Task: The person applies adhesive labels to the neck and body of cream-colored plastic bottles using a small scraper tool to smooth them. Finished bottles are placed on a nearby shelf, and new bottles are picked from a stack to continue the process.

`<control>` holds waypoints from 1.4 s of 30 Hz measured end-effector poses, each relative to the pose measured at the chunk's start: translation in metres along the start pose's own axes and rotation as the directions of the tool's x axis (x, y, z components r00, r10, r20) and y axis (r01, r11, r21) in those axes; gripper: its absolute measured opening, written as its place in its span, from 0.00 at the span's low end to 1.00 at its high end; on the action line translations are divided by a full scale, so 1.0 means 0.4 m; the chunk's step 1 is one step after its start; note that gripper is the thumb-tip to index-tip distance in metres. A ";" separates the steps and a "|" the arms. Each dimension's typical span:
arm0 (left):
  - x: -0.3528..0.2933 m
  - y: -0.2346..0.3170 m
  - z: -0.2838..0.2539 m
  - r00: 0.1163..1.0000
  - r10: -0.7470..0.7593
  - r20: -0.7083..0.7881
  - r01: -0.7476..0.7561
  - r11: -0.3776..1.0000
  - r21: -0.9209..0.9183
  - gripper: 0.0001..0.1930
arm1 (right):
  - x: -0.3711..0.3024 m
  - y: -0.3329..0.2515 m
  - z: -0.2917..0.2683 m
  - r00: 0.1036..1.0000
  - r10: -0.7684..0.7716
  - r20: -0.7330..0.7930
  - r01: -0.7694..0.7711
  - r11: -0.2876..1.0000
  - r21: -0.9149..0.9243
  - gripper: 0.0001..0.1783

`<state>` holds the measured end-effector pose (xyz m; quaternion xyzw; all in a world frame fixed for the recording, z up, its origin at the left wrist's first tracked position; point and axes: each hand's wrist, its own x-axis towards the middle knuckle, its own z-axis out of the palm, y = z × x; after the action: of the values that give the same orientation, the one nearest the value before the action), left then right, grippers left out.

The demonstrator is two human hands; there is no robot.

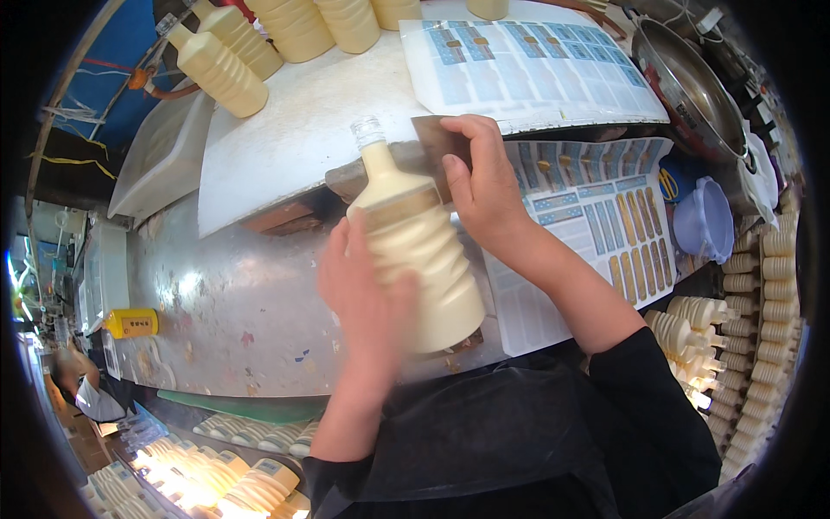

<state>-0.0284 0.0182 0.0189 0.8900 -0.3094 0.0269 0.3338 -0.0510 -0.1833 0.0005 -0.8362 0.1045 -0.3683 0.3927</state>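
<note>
A cream-coloured ribbed bottle (424,259) with a clear neck leans on the bench in front of me. A brownish band (398,208) crosses its shoulder. My left hand (363,281) lies against the bottle's left side, its fingers smeared by motion. My right hand (486,177) is just right of the neck, thumb and forefinger on a thin dark brown strip (435,143). Part of the strip is hidden by the fingers, and I cannot tell whether it touches the bottle.
Label sheets (605,225) lie to the right, with more sheets (527,73) on the white board (285,147). Cream bottles (220,69) stand at the back left. A purple bucket (702,221), a metal pan (692,78), stacked bottles (769,346) and a yellow container (131,323) flank the bench.
</note>
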 end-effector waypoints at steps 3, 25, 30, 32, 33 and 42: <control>-0.023 -0.011 0.008 0.998 0.038 0.044 -0.039 0.999 0.020 0.46 | 0.011 -0.026 -0.010 1.000 0.023 0.012 -0.023 0.997 0.069 0.21; -0.015 0.016 0.014 0.982 -0.138 0.128 0.188 0.759 -0.623 0.31 | 0.039 -0.172 0.053 0.992 0.073 0.099 -0.071 0.997 -0.023 0.18; -0.006 0.046 0.000 0.999 -0.041 -0.020 0.023 0.827 -0.561 0.25 | 0.052 -0.264 0.083 0.956 0.150 0.252 -0.119 0.984 -0.132 0.13; -0.006 0.035 0.013 0.999 0.000 -0.043 -0.022 0.856 -0.517 0.22 | 0.068 -0.289 0.101 0.943 0.194 0.270 -0.156 0.976 -0.154 0.11; -0.013 0.019 0.017 0.999 0.010 -0.046 -0.031 0.877 -0.479 0.20 | 0.077 -0.301 0.116 0.936 0.210 0.284 -0.170 0.972 -0.161 0.11; -0.014 0.022 0.027 0.997 -0.069 0.033 0.077 0.899 -0.430 0.26 | 0.046 -0.238 0.147 0.973 -0.006 0.230 0.069 0.961 -0.266 0.10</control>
<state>-0.0397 0.0095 0.0144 0.8053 -0.2769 -0.0621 0.5206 -0.0079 -0.0941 0.0553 -0.9207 0.0926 -0.2599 0.2762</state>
